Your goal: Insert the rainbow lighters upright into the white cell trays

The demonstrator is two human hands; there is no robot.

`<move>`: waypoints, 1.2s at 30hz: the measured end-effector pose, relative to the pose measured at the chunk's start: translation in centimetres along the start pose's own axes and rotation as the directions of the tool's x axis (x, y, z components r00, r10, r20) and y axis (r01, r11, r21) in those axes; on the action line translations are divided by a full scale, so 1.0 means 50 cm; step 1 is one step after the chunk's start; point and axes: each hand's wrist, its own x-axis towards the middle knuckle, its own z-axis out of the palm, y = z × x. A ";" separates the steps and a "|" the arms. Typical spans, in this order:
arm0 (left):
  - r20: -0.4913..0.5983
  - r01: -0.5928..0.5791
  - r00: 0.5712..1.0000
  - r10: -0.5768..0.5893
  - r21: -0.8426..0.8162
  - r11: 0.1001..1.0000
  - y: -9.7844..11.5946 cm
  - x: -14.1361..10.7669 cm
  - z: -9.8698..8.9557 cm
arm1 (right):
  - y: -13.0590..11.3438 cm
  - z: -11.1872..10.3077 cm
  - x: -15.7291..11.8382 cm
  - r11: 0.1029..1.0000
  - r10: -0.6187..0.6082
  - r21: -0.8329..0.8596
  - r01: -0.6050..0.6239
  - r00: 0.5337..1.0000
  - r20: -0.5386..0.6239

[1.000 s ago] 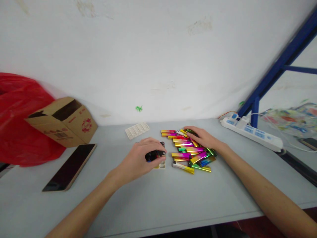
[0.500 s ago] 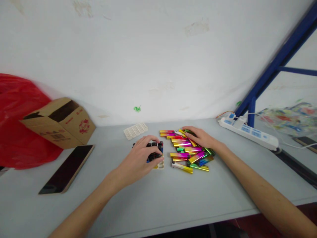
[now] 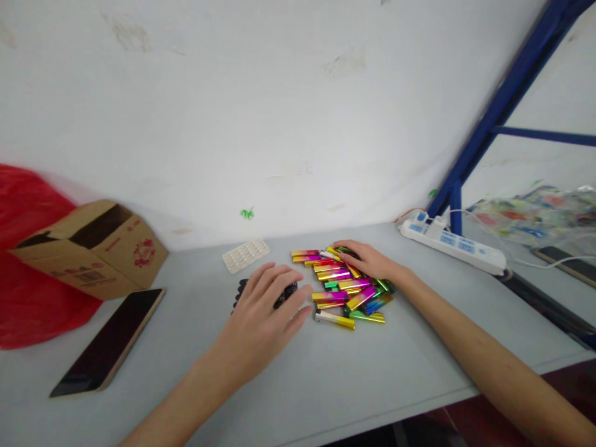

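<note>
My left hand is over a group of black-topped pieces, its fingers spread and slightly bent; it hides most of them and whatever holds them. To its right lies a loose pile of shiny metallic lighters in yellow, pink, green and blue. My right hand rests on the upper right of that pile, fingers bent over green and gold ones; what its fingertips hold is hidden. Behind my left hand, a cream tray with small cavities lies near the wall.
At the left are a phone, an open cardboard box and a red bag. A white power strip with cables lies at the right by a blue frame. Another phone is at the far right.
My left hand has shifted toward the near side, and its fingers have spread over the black-topped pieces. My right hand stays on the pile. The whole view has turned slightly.
</note>
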 end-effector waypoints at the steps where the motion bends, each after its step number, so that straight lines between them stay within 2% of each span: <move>1: -0.031 -0.031 0.999 0.030 -0.023 0.999 0.020 -0.001 0.000 | 0.000 0.000 0.001 1.000 0.002 0.000 -0.002 1.000 0.001; 3: -0.038 -0.075 0.997 0.073 -0.042 0.996 0.062 -0.007 0.009 | -0.001 0.000 0.001 1.000 0.001 0.007 -0.001 1.000 -0.007; 7: 0.171 -0.121 0.979 0.110 0.059 0.991 0.120 -0.026 0.060 | 0.000 0.000 0.001 1.000 -0.011 0.021 0.012 1.000 -0.020; 9: 0.227 -0.087 0.972 0.051 0.151 0.985 0.128 -0.029 0.089 | 0.000 0.000 0.000 1.000 -0.012 0.017 0.012 1.000 -0.018; 12: 0.244 -0.006 0.968 -0.066 0.284 0.959 0.121 -0.027 0.122 | 0.000 0.000 -0.001 1.000 -0.008 0.015 0.009 1.000 -0.020; 15: 0.276 0.002 0.957 -0.085 0.287 0.958 0.114 -0.029 0.133 | -0.002 -0.001 -0.001 1.000 -0.010 0.010 0.011 1.000 -0.023; 23: 0.210 0.004 0.977 -0.018 0.069 0.998 0.116 -0.043 0.102 | -0.008 -0.003 -0.001 1.000 0.001 0.003 -0.001 1.000 -0.009; 27: 0.153 0.010 0.988 -0.005 -0.033 0.999 0.110 -0.047 0.101 | -0.009 -0.003 -0.001 1.000 0.015 0.001 -0.015 1.000 -0.011; 30: 0.105 0.087 0.992 -0.071 -0.167 0.982 0.111 -0.048 0.106 | -0.008 -0.002 -0.001 1.000 0.016 0.004 -0.016 1.000 -0.012; 32: 0.101 0.216 0.976 -0.193 -0.330 0.919 0.111 -0.043 0.102 | -0.006 -0.001 -0.001 1.000 0.014 0.008 -0.014 1.000 -0.013; 34: 0.140 0.341 0.939 -0.314 -0.505 0.793 0.106 -0.034 0.089 | -0.004 0.000 -0.001 1.000 0.010 0.014 -0.010 1.000 -0.017; 36: 0.236 0.446 0.890 -0.389 -0.620 0.646 0.095 -0.023 0.074 | -0.001 0.001 -0.001 1.000 0.002 0.017 -0.002 1.000 -0.021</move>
